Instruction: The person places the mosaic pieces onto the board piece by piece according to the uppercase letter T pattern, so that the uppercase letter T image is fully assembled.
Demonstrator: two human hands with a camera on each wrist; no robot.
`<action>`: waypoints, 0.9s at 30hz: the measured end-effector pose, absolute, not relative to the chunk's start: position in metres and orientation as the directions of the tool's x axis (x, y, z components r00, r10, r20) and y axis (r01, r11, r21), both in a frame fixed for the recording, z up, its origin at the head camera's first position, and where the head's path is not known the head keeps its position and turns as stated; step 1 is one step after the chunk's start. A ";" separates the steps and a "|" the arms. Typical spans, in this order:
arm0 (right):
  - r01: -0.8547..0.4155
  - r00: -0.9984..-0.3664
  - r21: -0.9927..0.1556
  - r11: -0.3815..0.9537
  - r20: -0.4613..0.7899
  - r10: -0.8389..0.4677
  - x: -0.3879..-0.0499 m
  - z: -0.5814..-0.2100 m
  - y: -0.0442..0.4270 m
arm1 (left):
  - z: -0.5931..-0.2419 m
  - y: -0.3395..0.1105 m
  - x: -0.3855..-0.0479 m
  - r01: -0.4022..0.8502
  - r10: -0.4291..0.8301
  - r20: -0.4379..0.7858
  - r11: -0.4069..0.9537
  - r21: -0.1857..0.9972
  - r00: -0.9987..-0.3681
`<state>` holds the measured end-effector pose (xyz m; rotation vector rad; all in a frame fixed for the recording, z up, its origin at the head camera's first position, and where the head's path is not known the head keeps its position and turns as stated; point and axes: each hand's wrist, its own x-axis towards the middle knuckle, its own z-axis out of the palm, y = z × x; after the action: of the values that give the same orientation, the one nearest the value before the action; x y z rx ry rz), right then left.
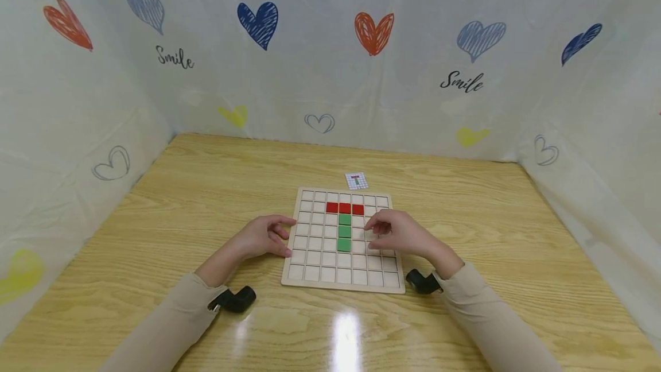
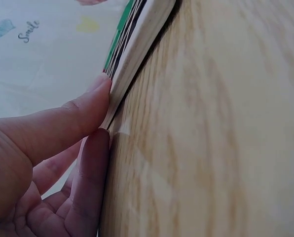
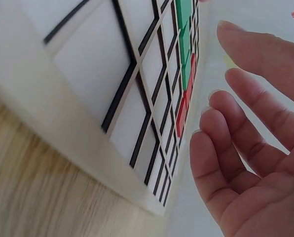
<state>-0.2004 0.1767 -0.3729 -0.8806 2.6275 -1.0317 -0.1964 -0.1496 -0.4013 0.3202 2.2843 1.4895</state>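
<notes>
A light wooden grid board (image 1: 313,258) lies flat on the table. Three red square tiles (image 1: 345,208) sit in a row near its far side, and three green square tiles (image 1: 344,232) run down from the middle red one, forming a T. At the board's left edge, my left hand (image 1: 258,238) touches the side with thumb (image 2: 90,106) and fingertips, thumb and index finger spread along it. My right hand (image 1: 403,235) hovers over the board's right part, fingers loosely bent and apart from the thumb, with nothing between them.
Just beyond the board lies a small card (image 1: 356,181) printed with a T on a grid. Black wrist mounts (image 1: 238,299) stick out from both sleeves. A white curtain (image 1: 320,73) with hearts encloses the wooden table (image 1: 206,182) at the back and sides.
</notes>
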 end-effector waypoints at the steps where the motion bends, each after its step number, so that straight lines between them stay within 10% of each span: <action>1: -0.463 -0.808 -0.668 0.582 0.048 -0.587 -0.200 -0.374 0.178 | -0.401 -0.150 -0.196 -0.025 0.394 -0.201 0.408 0.913 -0.897; 27: -0.533 -0.682 -0.672 0.515 -0.020 -0.731 -0.213 -0.386 0.134 | -0.400 -0.149 -0.197 -0.041 0.364 -0.219 0.438 0.898 -0.905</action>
<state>-0.2127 0.1341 -0.3860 -1.0587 2.4589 -0.9368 -0.1969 -0.1491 -0.3998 0.2749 2.3138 1.4613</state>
